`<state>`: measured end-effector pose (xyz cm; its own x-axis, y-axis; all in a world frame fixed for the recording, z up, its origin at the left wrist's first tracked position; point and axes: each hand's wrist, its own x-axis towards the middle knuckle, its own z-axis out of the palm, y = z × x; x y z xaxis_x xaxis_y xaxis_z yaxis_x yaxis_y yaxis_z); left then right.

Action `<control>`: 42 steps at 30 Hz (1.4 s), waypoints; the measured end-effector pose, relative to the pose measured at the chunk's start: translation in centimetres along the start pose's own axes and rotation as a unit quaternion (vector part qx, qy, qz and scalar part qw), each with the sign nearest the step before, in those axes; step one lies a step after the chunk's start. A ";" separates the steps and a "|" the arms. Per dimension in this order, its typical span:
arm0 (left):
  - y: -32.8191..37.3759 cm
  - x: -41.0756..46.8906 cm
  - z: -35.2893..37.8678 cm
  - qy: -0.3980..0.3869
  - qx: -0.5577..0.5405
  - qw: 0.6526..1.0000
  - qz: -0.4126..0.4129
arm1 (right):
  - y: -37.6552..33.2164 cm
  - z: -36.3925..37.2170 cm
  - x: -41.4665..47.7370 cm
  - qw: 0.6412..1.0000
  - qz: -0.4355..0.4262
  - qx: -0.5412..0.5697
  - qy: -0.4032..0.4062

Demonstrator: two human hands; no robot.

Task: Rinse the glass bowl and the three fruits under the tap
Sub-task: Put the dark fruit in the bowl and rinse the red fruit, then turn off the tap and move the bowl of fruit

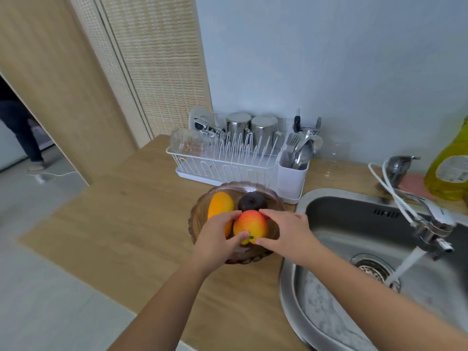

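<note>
Step in hand, as I judge it: taking the first fruit out for its rinse.

The glass bowl [243, 260] is sitting on the wooden counter [126, 211], just left of the sink [342, 216]. All three fruits are inside it: the orange fruit [219, 203] at the left, the dark fruit [252, 201] at the back, and the red-and-yellow fruit [249, 225] at the front.

My left hand [215, 239] and right hand [286, 234] are both cupping the red-and-yellow fruit. Each is gripping one flank, with the fingers curling over the top and the thumbs pressing in near the stem end. Both forearms are reaching forward and converging over the bowl. I cannot tell whether the fruit is resting on the glass or just clear of it.

The tap [430, 224] is running well to the right, and its stream [407, 264] is falling onto the drain with nothing under it.

Next move, as I see it: lifting the fruit over the bowl's rim and carrying it right into the stream. One hand should be enough for that, and the other could steady the bowl. The dark fruit is lying close behind, so I am watching not to knock it.
</note>
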<state>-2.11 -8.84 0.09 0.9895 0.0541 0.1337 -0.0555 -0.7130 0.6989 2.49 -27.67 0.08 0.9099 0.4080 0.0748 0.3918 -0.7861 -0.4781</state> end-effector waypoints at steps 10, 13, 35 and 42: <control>-1.4 0.3 0.6 0.008 0.152 0.988 0.027 | 0.1 0.4 0.4 0.996 0.017 -0.063 -0.058; -0.7 0.5 0.4 0.012 0.150 0.988 0.043 | 0.0 -0.8 0.2 0.998 0.016 -0.047 -0.045; 22.1 5.9 14.7 -0.179 -0.012 0.925 0.336 | 17.4 -20.2 -8.4 0.964 0.193 -0.009 0.180; 21.4 6.7 17.4 -0.192 -0.151 0.929 0.277 | 20.3 -19.5 -4.4 0.966 0.175 0.018 0.189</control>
<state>5.64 -35.84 3.71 0.7688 -0.5582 0.3120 -0.5483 -0.3243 0.7708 9.14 -54.48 7.14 0.9733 -0.0842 0.2137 0.0518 -0.8259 -0.5614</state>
